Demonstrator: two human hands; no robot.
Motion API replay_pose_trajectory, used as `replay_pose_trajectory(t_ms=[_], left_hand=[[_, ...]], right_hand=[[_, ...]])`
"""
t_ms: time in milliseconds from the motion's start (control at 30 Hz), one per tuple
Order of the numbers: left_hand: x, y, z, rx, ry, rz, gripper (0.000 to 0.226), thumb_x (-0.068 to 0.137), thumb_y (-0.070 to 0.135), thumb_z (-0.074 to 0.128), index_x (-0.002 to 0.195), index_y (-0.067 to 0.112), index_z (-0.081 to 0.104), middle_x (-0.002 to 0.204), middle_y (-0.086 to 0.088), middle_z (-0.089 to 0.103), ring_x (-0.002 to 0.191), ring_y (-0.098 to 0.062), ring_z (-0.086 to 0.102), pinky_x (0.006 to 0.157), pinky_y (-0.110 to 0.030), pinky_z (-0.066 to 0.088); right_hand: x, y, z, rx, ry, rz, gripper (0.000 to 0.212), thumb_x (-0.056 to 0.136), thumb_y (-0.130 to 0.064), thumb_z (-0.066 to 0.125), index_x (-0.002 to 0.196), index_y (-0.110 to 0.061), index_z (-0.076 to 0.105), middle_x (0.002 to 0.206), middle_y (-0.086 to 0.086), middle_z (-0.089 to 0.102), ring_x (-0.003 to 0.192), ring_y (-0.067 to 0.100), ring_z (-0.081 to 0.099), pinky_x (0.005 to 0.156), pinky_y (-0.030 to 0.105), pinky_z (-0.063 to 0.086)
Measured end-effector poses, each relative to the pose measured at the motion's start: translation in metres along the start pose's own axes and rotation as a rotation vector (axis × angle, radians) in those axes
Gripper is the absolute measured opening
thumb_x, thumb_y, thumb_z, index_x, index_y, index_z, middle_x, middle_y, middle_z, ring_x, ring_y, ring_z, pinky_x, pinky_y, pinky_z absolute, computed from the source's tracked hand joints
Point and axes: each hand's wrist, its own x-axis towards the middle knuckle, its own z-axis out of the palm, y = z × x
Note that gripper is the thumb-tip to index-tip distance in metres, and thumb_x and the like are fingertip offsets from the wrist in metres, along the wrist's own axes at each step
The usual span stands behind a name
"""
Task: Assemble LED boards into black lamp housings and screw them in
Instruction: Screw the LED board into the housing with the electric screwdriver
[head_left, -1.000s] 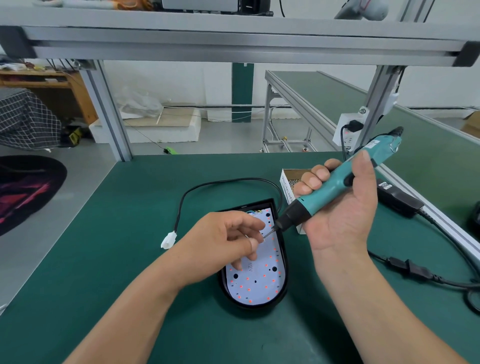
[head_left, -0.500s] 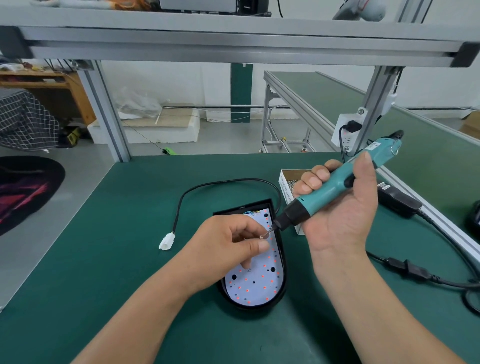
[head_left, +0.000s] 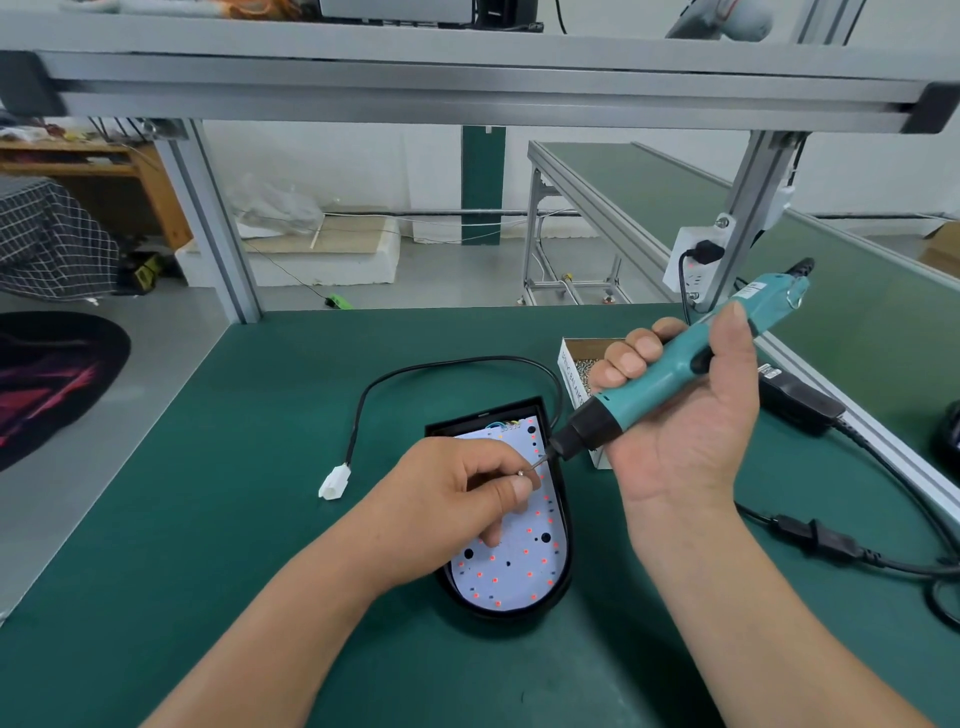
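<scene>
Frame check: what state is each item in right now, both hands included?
LED board: seated face up in the housing.
Black lamp housing: lying open side up on the table.
Screwdriver: tilted, gripped by the right hand.
Screw: at the bit tip, pinched by the left hand.
Screw box: open, with screws inside.
White connector: unplugged, on the table.
Black plug: plugged into the socket.

Bright, even, diffuse light fills the scene. Only soft, faint shadows fall on the mat (head_left: 234, 519). Wide-angle distortion bows the beam (head_left: 467, 88) overhead; the corners look slightly blurred.
</scene>
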Motion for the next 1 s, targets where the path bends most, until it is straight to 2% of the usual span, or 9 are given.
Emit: replay_pose_trajectory(t_ms=[133, 200, 367, 567, 767, 900, 1000], left_hand=[[-0.0005, 0.0032, 0.0014, 0.052, -0.013, 0.025, 0.017, 0.104, 0.024, 0.064, 0.091, 0.028, 0.075, 0.070, 0.008, 0.070, 0.063, -0.007, 0.066, 0.060, -0.022, 0.051], [-0.0006, 0.0041, 0.0021, 0.064, -0.016, 0.031, 0.018, 0.104, 0.024, 0.063, 0.090, 0.025, 0.074, 0.070, 0.007, 0.069, 0.063, -0.008, 0.066, 0.064, -0.027, 0.053], [-0.0005, 0.0047, 0.0022, 0.079, 0.002, 0.027, 0.019, 0.104, 0.027, 0.064, 0.088, 0.025, 0.073, 0.066, 0.007, 0.069, 0.061, -0.007, 0.062, 0.059, -0.017, 0.047], [-0.0003, 0.0032, 0.0023, 0.077, 0.004, 0.030, 0.019, 0.104, 0.025, 0.064, 0.087, 0.026, 0.073, 0.066, 0.009, 0.069, 0.061, -0.005, 0.065, 0.058, -0.016, 0.048], [-0.0001, 0.0015, 0.0028, 0.106, 0.005, 0.046, 0.017, 0.102, 0.029, 0.062, 0.089, 0.026, 0.073, 0.076, 0.001, 0.072, 0.065, -0.009, 0.069, 0.062, -0.026, 0.056], [-0.0002, 0.0006, 0.0040, 0.112, 0.008, 0.039, 0.016, 0.100, 0.034, 0.061, 0.091, 0.026, 0.073, 0.077, -0.001, 0.072, 0.069, -0.020, 0.070, 0.065, -0.035, 0.058], [0.0003, 0.0007, 0.0042, 0.117, 0.009, 0.041, 0.016, 0.101, 0.032, 0.062, 0.090, 0.027, 0.073, 0.077, -0.002, 0.071, 0.068, -0.018, 0.071, 0.066, -0.036, 0.057]], right_hand=[[-0.0021, 0.0018, 0.0007, -0.027, -0.009, -0.002, 0.040, 0.099, -0.051, 0.062, 0.086, -0.013, 0.060, 0.076, 0.003, 0.048, 0.064, 0.018, 0.047, 0.061, 0.029, 0.042], [-0.0030, 0.0025, 0.0014, -0.041, -0.014, -0.003, 0.040, 0.099, -0.051, 0.061, 0.087, -0.013, 0.060, 0.075, 0.003, 0.048, 0.065, 0.018, 0.047, 0.061, 0.029, 0.042], [-0.0041, 0.0026, 0.0028, -0.063, -0.017, -0.011, 0.038, 0.098, -0.050, 0.062, 0.088, -0.014, 0.058, 0.075, 0.003, 0.047, 0.065, 0.018, 0.047, 0.061, 0.029, 0.041], [-0.0039, 0.0018, 0.0030, -0.070, -0.014, -0.012, 0.038, 0.099, -0.050, 0.061, 0.087, -0.014, 0.058, 0.075, 0.003, 0.047, 0.064, 0.018, 0.046, 0.061, 0.029, 0.041], [-0.0033, 0.0027, 0.0025, -0.074, -0.014, -0.018, 0.038, 0.099, -0.050, 0.061, 0.087, -0.014, 0.058, 0.075, 0.003, 0.047, 0.064, 0.018, 0.046, 0.061, 0.030, 0.041], [-0.0035, 0.0028, 0.0025, -0.082, -0.015, -0.015, 0.038, 0.097, -0.050, 0.063, 0.087, -0.014, 0.058, 0.075, 0.003, 0.047, 0.064, 0.018, 0.046, 0.061, 0.029, 0.041], [-0.0038, 0.0029, 0.0030, -0.092, -0.010, -0.010, 0.038, 0.097, -0.050, 0.063, 0.087, -0.014, 0.058, 0.075, 0.003, 0.046, 0.064, 0.018, 0.046, 0.061, 0.029, 0.039]])
